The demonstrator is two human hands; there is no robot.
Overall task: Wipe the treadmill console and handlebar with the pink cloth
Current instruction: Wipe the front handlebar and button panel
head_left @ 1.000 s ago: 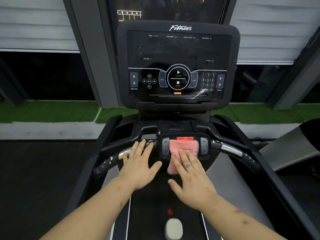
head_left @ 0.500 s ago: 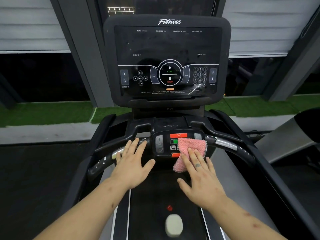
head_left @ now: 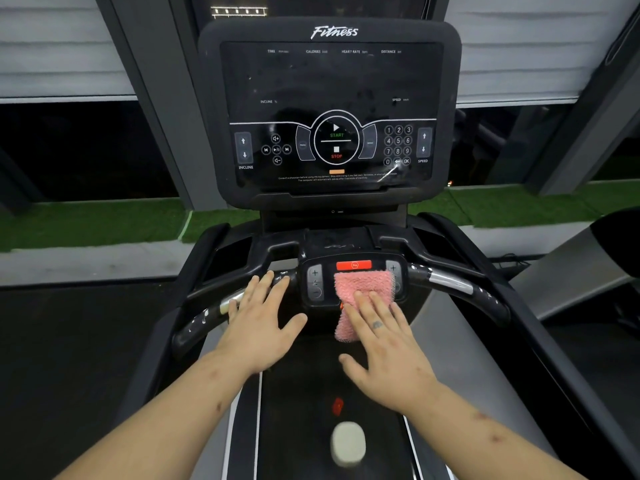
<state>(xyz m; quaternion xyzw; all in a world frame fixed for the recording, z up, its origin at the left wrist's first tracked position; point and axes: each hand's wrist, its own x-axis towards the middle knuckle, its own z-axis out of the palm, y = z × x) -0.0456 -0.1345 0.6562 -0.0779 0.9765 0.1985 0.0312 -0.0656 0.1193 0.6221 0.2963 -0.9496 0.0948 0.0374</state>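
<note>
At bottom centre a pale, blurred object [head_left: 348, 443] sits on the belt [head_left: 298, 417]; I cannot tell what it is. Your right hand [head_left: 384, 348] lies flat, grip apart, fingers straight, pressing the cloth [head_left: 362, 292] onto the small panel [head_left: 315, 282] mid-frame, so the whole pad rubs. Your left hand [head_left: 258, 327], grip also apart, rests on the handlebar [head_left: 450, 284], probably for steadiness. The red button [head_left: 353, 265] just above the cloth could get pressed. The console [head_left: 332, 109] stands beyond, upper centre, smudged.

My left hand [head_left: 258, 327] bare, my right hand [head_left: 384, 355] bare with a small dark tattoo [head_left: 377, 324] on one finger, left forearm [head_left: 166, 420] uncovered with a few small reddish marks [head_left: 218, 407], right forearm [head_left: 485, 434] uncovered with similar scab-like spots near the wrist
</note>
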